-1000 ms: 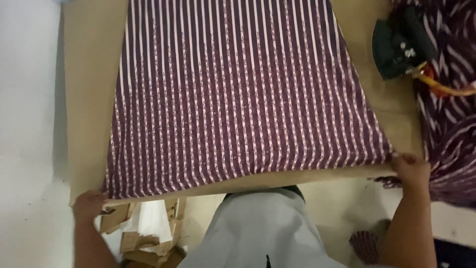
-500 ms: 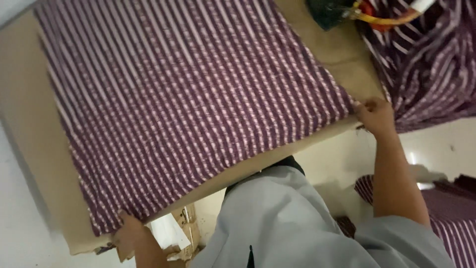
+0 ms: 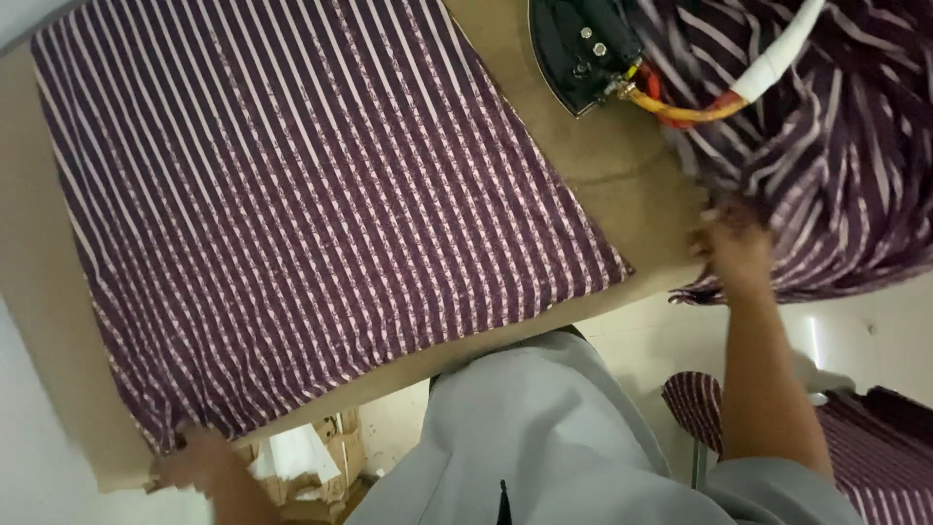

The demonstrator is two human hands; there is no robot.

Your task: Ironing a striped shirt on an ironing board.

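Flat cloth (image 3: 311, 224): dark purple with thin pale pink stripes. Heaped cloth (image 3: 836, 165): the same purple, with wider-spaced whitish stripes. Bench (image 3: 622, 165): tan-brown padding. Iron (image 3: 583, 49): black, with a white, yellow and red cable (image 3: 719, 97). Person's garment (image 3: 544, 437): light grey.

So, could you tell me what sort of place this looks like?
Probably a garment pressing or tailoring workshop: a striped purple cloth lies flat on a padded brown table, a black iron with a cord sits beside it, and more striped cloth is piled by the right hand.
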